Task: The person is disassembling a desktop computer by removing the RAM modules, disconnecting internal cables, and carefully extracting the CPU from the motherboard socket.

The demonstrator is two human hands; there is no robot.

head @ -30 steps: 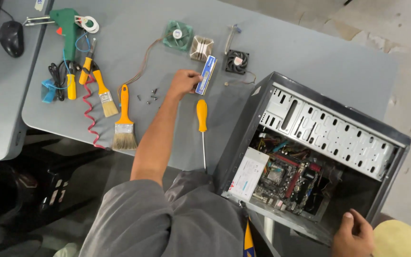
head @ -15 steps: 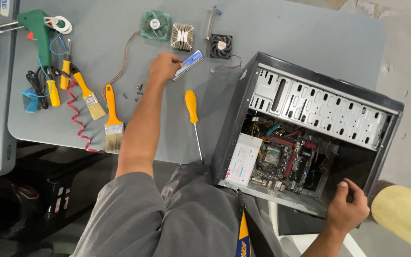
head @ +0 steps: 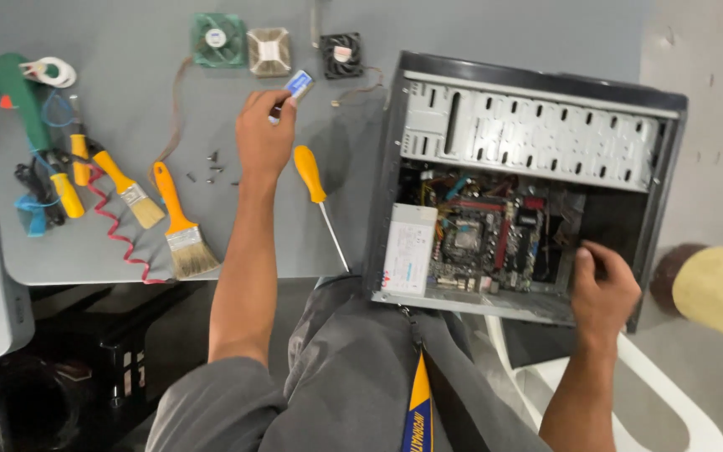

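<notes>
A: We begin at our left hand (head: 265,138), which is closed on one small blue-and-white module (head: 296,84), lifted just above the grey table (head: 479,29). What lies around it?

B: We count one yellow-handled screwdriver (head: 311,177) just beside the hand, its shaft pointing toward us, and a scatter of small dark screws (head: 211,167) on the other side; we cannot count them exactly.

A: And our right hand (head: 602,291)?

B: We see it curled over the lower right edge of the one open computer case (head: 537,176), fingers gripping the frame. Inside we count one motherboard (head: 483,234) and one power supply (head: 407,249) with a white label.

A: Farther out, along the table's far edge?

B: We count two fans, one green fan (head: 217,38) and one small black fan (head: 341,55), with one metal heatsink (head: 269,51) between them.

A: And to the left?

B: We count two paintbrushes (head: 179,226) with yellow handles, one green glue gun (head: 12,88), one roll of white tape (head: 50,72), and one coiled red cable (head: 119,238). At the right edge we note one yellow sleeve (head: 717,293) of another person.
</notes>
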